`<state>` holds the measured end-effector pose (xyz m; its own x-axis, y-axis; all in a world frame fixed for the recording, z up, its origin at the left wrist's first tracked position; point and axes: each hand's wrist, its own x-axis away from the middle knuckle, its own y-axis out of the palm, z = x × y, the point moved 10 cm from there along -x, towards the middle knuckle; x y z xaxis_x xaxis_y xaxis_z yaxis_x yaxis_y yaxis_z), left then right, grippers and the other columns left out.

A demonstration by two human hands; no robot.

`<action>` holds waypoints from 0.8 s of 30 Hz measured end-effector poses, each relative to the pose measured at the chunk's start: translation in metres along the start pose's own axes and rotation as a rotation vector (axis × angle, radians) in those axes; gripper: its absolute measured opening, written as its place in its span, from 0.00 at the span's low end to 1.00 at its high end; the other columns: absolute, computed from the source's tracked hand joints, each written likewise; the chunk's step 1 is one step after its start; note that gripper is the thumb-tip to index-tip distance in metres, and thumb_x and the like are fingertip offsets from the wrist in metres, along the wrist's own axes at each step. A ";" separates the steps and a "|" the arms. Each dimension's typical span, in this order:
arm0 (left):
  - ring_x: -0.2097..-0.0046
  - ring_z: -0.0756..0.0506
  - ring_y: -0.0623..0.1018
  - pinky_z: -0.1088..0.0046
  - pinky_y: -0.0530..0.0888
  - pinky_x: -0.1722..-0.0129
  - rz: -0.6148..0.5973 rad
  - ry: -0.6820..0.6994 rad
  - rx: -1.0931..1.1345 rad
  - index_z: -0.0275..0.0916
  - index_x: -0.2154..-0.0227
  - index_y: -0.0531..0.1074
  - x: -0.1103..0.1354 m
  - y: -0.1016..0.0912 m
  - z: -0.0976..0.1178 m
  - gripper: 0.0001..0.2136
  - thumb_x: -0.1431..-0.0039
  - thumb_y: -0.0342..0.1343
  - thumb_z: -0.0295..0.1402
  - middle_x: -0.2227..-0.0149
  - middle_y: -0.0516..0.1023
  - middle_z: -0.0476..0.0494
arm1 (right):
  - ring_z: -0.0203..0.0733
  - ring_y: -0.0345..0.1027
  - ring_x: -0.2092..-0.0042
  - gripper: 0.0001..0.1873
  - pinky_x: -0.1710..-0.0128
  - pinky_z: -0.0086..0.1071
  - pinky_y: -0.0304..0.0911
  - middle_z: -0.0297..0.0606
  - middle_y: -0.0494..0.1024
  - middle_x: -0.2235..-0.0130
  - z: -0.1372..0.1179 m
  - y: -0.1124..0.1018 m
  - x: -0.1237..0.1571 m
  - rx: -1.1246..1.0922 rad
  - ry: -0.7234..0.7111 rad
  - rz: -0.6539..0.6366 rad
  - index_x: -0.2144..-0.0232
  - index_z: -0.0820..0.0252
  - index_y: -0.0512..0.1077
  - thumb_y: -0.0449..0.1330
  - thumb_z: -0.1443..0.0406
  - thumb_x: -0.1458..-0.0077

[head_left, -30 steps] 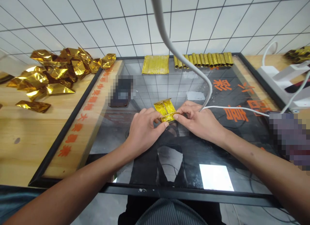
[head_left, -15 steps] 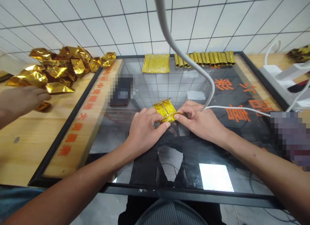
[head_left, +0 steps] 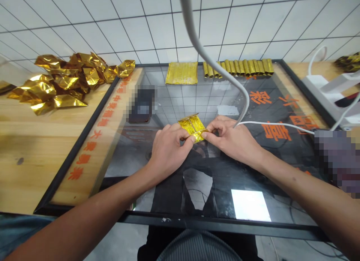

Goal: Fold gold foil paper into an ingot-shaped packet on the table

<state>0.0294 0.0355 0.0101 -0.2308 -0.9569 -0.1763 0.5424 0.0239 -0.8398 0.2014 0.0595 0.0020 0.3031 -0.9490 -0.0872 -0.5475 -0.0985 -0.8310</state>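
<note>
White wall tiles (head_left: 126, 36) are being mirrored in the glass-topped desk (head_left: 219, 171). Near its middle, a gold sheet (head_left: 198, 123) is being pinched at its near edge by the left hand (head_left: 170, 148) and right hand (head_left: 233, 140), each grip closed, apparently so that edge is being kept even.

Gold foil piece (head_left: 198, 123): near edge pt. hidden by L hand (head_left: 171, 146) & R hand (head_left: 229, 139). Phone (head_left: 142, 105) pixelated, details n/a. White power strip (head_left: 317, 89), foil bundle (head_left: 350, 62) cut off far R; grey cable (head_left: 191, 32) cut at top.
</note>
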 end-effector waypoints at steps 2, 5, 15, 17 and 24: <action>0.59 0.44 0.75 0.65 0.63 0.59 -0.007 -0.012 -0.025 0.42 0.75 0.76 -0.001 0.001 -0.001 0.13 0.32 0.62 0.34 0.64 0.80 0.49 | 0.45 0.74 0.60 0.11 0.58 0.40 0.64 0.37 0.80 0.59 0.000 0.000 -0.001 0.017 0.009 0.007 0.67 0.53 0.76 0.64 0.55 0.34; 0.59 0.43 0.74 0.65 0.62 0.60 -0.017 -0.022 -0.071 0.42 0.75 0.75 -0.002 0.003 -0.001 0.13 0.33 0.63 0.34 0.64 0.80 0.48 | 0.45 0.74 0.60 0.11 0.57 0.41 0.65 0.37 0.80 0.60 0.000 0.000 -0.002 0.032 0.009 0.007 0.68 0.53 0.76 0.65 0.56 0.35; 0.59 0.42 0.74 0.64 0.60 0.62 -0.007 -0.017 -0.132 0.42 0.76 0.72 -0.003 0.004 0.000 0.14 0.34 0.65 0.35 0.65 0.78 0.48 | 0.45 0.75 0.60 0.10 0.57 0.40 0.64 0.36 0.80 0.60 -0.002 -0.001 -0.003 0.059 0.037 0.017 0.69 0.54 0.74 0.66 0.58 0.37; 0.59 0.43 0.74 0.64 0.60 0.62 -0.004 -0.014 -0.137 0.42 0.76 0.71 -0.003 0.004 -0.001 0.15 0.34 0.65 0.35 0.65 0.77 0.49 | 0.46 0.75 0.59 0.10 0.56 0.40 0.64 0.37 0.80 0.60 -0.002 -0.001 -0.003 0.064 0.028 0.014 0.69 0.54 0.74 0.66 0.58 0.37; 0.60 0.42 0.74 0.64 0.60 0.63 0.005 -0.004 -0.149 0.42 0.76 0.71 -0.003 0.003 0.000 0.14 0.35 0.65 0.34 0.65 0.77 0.48 | 0.46 0.75 0.59 0.09 0.58 0.41 0.65 0.37 0.80 0.60 -0.002 -0.002 -0.003 0.076 0.034 0.025 0.69 0.53 0.74 0.67 0.58 0.38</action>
<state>0.0321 0.0384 0.0085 -0.2246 -0.9578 -0.1792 0.4174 0.0716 -0.9059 0.1999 0.0622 0.0048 0.2627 -0.9606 -0.0908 -0.4931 -0.0528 -0.8684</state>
